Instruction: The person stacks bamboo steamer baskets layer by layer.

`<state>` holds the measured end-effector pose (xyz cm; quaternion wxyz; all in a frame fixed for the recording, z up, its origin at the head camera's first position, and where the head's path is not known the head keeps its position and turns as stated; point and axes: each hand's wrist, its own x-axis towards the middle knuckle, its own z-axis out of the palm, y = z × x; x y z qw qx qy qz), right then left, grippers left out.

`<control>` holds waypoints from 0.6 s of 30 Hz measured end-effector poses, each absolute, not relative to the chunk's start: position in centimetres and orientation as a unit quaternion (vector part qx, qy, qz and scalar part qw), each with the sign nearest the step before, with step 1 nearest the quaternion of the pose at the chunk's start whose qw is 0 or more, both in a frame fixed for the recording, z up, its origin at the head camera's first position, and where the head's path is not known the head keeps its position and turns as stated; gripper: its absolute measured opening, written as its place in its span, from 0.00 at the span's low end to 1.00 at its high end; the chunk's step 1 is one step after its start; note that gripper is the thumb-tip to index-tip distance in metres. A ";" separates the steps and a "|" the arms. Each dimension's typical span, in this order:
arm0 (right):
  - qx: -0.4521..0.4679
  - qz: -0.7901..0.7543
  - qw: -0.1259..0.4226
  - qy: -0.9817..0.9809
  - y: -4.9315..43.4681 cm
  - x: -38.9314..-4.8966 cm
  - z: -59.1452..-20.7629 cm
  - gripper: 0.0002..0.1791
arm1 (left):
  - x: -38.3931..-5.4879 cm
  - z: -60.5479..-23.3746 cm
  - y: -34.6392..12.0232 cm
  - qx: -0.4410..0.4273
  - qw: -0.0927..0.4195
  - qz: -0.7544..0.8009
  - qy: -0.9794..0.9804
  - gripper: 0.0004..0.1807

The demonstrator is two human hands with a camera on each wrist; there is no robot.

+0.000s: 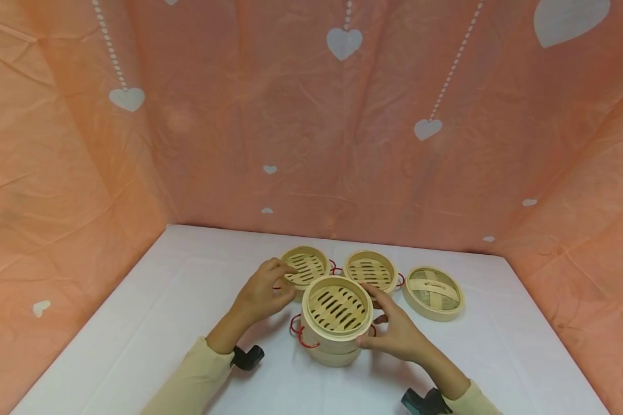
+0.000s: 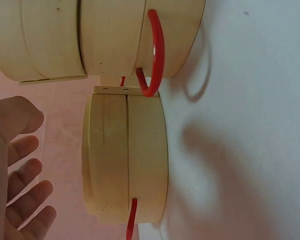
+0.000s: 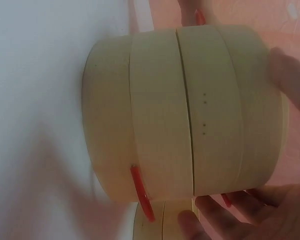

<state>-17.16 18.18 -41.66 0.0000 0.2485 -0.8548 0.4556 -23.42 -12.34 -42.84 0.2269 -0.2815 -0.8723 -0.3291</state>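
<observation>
Two round bamboo steamer baskets stand stacked at the front, the upper basket [image 1: 340, 308] with a slatted floor, the lower basket [image 1: 334, 358] beneath it. Red loop handles [image 1: 307, 339] stick out at their sides. My right hand [image 1: 401, 335] grips the upper basket from the right, thumb at the front and fingers round the far side; in the right wrist view its thumb [image 3: 290, 75] lies against the rim. To the left, my left hand [image 1: 265, 293] hovers with loosely bent fingers. The left wrist view shows those fingers [image 2: 30, 195] apart from the baskets.
Behind the stack sit a left steamer basket [image 1: 305, 266] and a right steamer basket [image 1: 370, 268], both with red handles. A woven bamboo lid [image 1: 434, 293] lies to their right. The white tabletop [image 1: 187, 276] ends at an orange curtain [image 1: 291, 144] with hearts.
</observation>
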 end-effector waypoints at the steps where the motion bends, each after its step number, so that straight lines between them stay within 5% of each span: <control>1: 0.250 0.455 0.000 -0.855 18.2 -17.2 -41.7 0.57 | -23.5 -42.9 -12.3 -0.281 0.223 -0.330 -0.873 0.17; 18: 0.255 0.453 0.007 -0.854 18.3 -17.3 -41.8 0.57 | -24.2 -43.6 -11.7 -0.258 0.194 -0.321 -0.890 0.16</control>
